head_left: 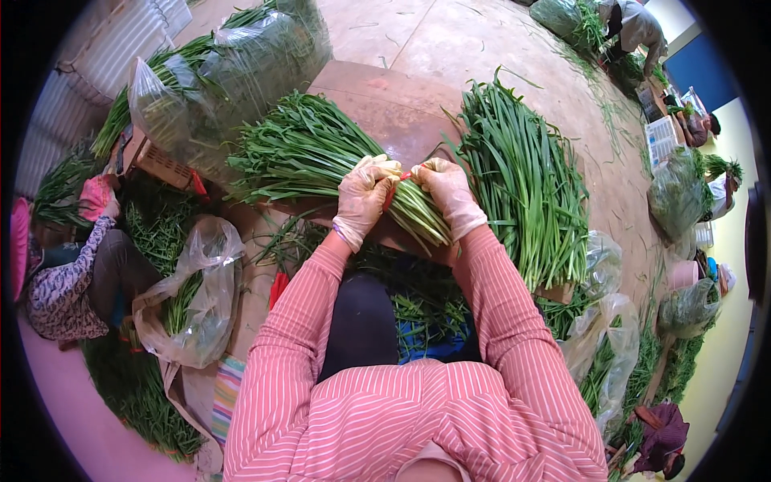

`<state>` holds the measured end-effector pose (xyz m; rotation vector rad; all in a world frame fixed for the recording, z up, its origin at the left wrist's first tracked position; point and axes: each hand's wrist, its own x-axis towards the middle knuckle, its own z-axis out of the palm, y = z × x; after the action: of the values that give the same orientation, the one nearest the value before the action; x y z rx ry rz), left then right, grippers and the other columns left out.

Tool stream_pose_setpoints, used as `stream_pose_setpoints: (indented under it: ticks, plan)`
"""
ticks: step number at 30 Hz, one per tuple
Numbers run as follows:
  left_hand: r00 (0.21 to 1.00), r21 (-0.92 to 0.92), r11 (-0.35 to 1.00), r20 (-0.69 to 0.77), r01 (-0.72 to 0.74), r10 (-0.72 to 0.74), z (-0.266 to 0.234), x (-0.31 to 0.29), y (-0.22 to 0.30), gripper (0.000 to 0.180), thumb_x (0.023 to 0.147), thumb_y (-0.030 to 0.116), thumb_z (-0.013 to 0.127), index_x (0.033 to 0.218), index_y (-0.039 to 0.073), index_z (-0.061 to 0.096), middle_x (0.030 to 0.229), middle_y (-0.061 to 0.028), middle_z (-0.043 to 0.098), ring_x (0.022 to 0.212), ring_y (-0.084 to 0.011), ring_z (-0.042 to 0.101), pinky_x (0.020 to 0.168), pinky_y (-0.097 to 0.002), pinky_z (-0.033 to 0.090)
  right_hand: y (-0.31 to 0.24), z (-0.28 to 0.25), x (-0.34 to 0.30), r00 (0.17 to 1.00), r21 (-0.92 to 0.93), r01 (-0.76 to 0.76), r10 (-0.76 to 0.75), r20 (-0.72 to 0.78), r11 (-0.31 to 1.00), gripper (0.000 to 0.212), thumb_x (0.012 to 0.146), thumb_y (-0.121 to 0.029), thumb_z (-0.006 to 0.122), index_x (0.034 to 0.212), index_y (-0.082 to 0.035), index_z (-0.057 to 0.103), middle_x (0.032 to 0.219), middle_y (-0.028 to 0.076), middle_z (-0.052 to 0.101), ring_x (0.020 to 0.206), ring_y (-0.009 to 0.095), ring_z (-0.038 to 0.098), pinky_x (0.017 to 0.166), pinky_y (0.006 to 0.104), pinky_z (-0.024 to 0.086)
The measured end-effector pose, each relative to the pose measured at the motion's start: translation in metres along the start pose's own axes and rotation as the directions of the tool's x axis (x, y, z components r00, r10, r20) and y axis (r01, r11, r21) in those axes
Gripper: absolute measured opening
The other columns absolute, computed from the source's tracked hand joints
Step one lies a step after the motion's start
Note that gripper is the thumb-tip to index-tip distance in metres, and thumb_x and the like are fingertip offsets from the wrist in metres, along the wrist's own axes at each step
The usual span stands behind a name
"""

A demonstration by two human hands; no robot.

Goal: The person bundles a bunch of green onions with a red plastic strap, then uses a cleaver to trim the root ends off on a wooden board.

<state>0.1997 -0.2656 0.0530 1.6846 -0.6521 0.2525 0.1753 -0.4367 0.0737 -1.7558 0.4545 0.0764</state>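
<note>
**Both grips closed on a bundle of green chives, a red band between them**

Both grips are pressed shut around one bundle of long green chives (321, 157). The left hand (363, 198), in a thin clear glove, clamps the bundle where the stalks narrow; the right hand (450, 195), gloved likewise, pinches the stalks just beside it at 3 o'clock, with a thin red band (399, 181) showing between the two. The bundle lies across a low brown bench (385, 100), its leafy end fanning toward 10 o'clock and its cut ends pointing to 4 o'clock over the person's lap.

To my eye the step in hand is binding the bundle. Done well, that calls for the left grip holding the stalks firmly together so they cannot spread, while the right draws the band snug without cutting into the soft leaves. Keeping the cut ends level would give a neater bunch.

A loose heap of chives (522, 177) lies at 3 o'clock of the hands, near but apart. Clear plastic bags (217, 76) stuffed with greens sit at 10 o'clock. Another person (80, 273) in a patterned sleeve sits at 9 o'clock, and an emptier bag (197, 289) lies at 8 o'clock.
</note>
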Motion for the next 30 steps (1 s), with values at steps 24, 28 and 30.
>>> stream_pose_setpoints:
  ticks: [24, 28, 30]
  plan:
    - [0.916, 0.15, 0.973, 0.387, -0.174, 0.103, -0.025, 0.018, 0.019, 0.024, 0.075, 0.005, 0.068, 0.098, 0.011, 0.066, 0.116, -0.0099, 0.058, 0.114, -0.0257, 0.05, 0.099, -0.0368, 0.037, -0.02, -0.01, 0.014, 0.958, 0.036, -0.071, 0.058, 0.281, 0.997, 0.017, 0.08, -0.015, 0.07, 0.089, -0.001, 0.066, 0.074, 0.003, 0.063, 0.063, 0.011, 0.054, 0.059, 0.0266, 0.045]
    - [0.865, 0.311, 0.905, 0.489, -0.291, 0.11, -0.022, 0.018, 0.031, 0.02, 0.076, 0.011, 0.069, 0.096, 0.015, 0.07, 0.124, -0.0112, 0.056, 0.114, -0.0257, 0.05, 0.099, -0.0372, 0.037, -0.022, -0.014, 0.01, 0.953, 0.034, -0.086, 0.072, 0.293, 0.996, 0.018, 0.079, -0.016, 0.071, 0.089, -0.001, 0.066, 0.076, 0.004, 0.065, 0.065, 0.011, 0.056, 0.06, 0.0272, 0.046]
    - [0.942, 0.174, 0.975, 0.329, -0.136, 0.073, -0.016, 0.018, 0.023, 0.014, 0.077, 0.012, 0.07, 0.091, 0.012, 0.071, 0.114, -0.0113, 0.061, 0.109, -0.0247, 0.054, 0.095, -0.036, 0.04, -0.017, -0.017, 0.011, 0.962, 0.049, -0.065, 0.049, 0.268, 0.997, 0.017, 0.08, -0.016, 0.071, 0.085, -0.001, 0.066, 0.073, 0.003, 0.063, 0.062, 0.01, 0.054, 0.059, 0.0258, 0.045]
